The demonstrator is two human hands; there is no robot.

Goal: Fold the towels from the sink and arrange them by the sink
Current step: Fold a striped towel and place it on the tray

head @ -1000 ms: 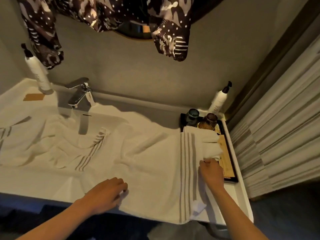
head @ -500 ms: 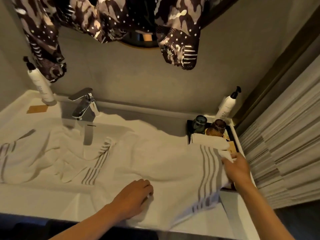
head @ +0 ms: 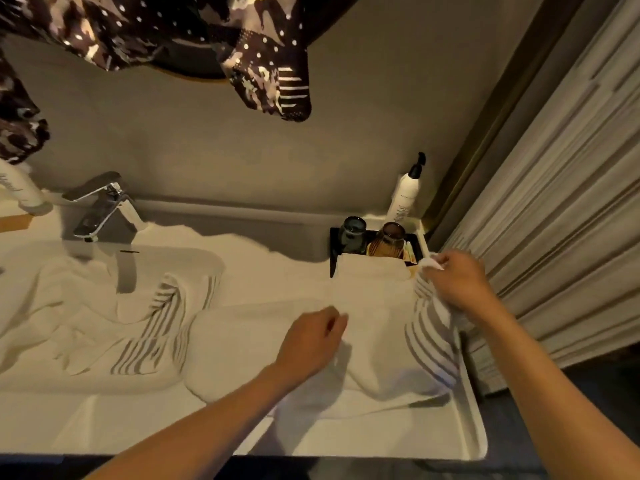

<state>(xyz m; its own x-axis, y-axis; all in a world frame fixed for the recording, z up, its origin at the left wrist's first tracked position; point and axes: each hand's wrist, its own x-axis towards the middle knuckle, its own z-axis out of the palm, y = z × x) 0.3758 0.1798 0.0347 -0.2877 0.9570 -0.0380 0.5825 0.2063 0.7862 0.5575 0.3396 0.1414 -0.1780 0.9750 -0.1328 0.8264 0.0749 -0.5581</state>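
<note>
Two striped towels counted: one [head: 104,317] crumpled in sink [head: 41,386] at left of frame, one [head: 377,327] spread on counter at lower right. Right hand [head: 457,285] pinched striped edge, lifted it; left hand [head: 311,341] pressed on cloth, fingers curled. Two pump bottles, two tumblers [head: 353,233] on tray.

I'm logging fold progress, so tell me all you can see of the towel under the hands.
The towel is white, soft-looking cloth with grey stripes near its right end. It lies rumpled, partly folded, on the white counter right of the basin, its far edge over the black tray. The left hand presses its middle; the right hand pinches its striped end, lifted.
</note>
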